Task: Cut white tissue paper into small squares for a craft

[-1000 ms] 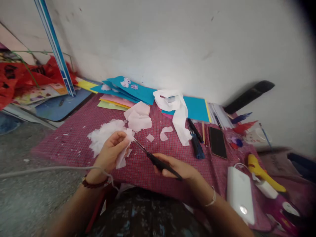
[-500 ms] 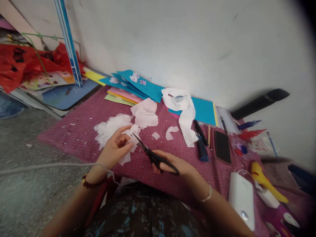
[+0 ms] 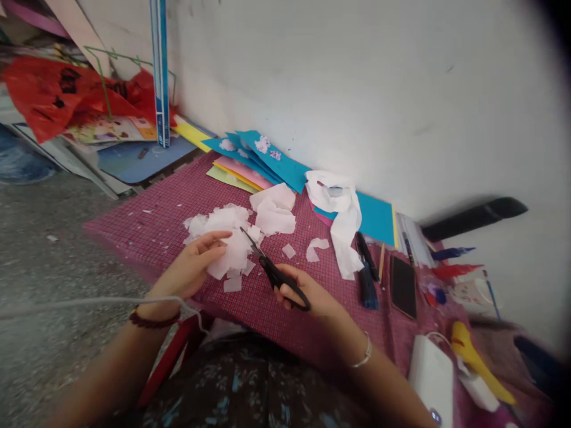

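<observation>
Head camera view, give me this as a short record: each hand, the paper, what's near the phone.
Left hand: open, at the white paper pile
Right hand: holding black scissors, tips toward the pile
Other paper: white strip, blue sheets
Beside phone: pencil
Surface: red checked cloth

- Wears a dark red-brown bracelet (image 3: 154,322) on the left wrist (image 3: 154,306), beaded, fairly chunky.
- Has a thin, pale bracelet (image 3: 368,351) on the right wrist (image 3: 350,339) (silvery-looking; too small to tell the make).
- Dressed in a dark garment (image 3: 263,386), brownish-black, printed with small pale flowers and scattered blue patches, partly blurred.
</observation>
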`<state>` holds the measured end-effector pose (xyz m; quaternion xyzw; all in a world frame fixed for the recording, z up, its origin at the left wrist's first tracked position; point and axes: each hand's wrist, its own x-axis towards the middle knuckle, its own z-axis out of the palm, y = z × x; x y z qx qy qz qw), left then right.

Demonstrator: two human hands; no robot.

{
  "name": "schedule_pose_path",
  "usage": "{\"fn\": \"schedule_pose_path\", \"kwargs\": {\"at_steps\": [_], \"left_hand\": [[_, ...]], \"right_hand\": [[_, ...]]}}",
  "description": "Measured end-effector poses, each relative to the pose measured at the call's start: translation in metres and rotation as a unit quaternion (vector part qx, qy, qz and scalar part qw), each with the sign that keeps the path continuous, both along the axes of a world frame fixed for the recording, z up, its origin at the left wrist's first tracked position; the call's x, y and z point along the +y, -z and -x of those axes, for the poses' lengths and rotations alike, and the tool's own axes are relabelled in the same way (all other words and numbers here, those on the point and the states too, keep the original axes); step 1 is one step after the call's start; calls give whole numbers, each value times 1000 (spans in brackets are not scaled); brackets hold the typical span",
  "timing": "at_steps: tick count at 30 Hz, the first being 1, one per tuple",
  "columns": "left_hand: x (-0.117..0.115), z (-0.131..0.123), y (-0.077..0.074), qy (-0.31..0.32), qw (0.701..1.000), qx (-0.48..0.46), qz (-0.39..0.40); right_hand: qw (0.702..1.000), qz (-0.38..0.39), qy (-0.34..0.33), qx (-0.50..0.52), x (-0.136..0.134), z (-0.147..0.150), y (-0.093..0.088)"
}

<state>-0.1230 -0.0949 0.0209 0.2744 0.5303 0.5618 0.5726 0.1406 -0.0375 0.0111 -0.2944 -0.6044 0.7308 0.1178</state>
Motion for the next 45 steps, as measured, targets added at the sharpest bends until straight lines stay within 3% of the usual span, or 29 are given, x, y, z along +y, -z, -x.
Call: {"fn": "schedule_pose_path", "kwargs": {"at_steps": [4,11,16,23,29,35,40,45], "left_hand": [[-7,2,11,44,997,-38,57],[-7,-2,15,-75,995,-67,-15],[-6,-2,16,-56,996,-52,-37],[-6,-6,11,34,998,36,-46],[-5,-4,12,55,996,41,-54],[-5,0,14,35,998,26,-40],[-4,3,15,-12,999,21,-30],[-2,4,18,-88,995,-1,-50]], "right_hand": [[998,-44,-50,-2,5,3,-3],[982,-108,-150,35,13,-3,-4],[977,-120,-173,19,13,-3,-6],[984,-94,-151,2,13,10,-8],[994,-58,-92,-11,11,10,-2],[996,-46,-56,-52,11,12,4],[989,-87,-118,-3,13,9,0],[982,-99,-162,-27,14,4,-2]]}}
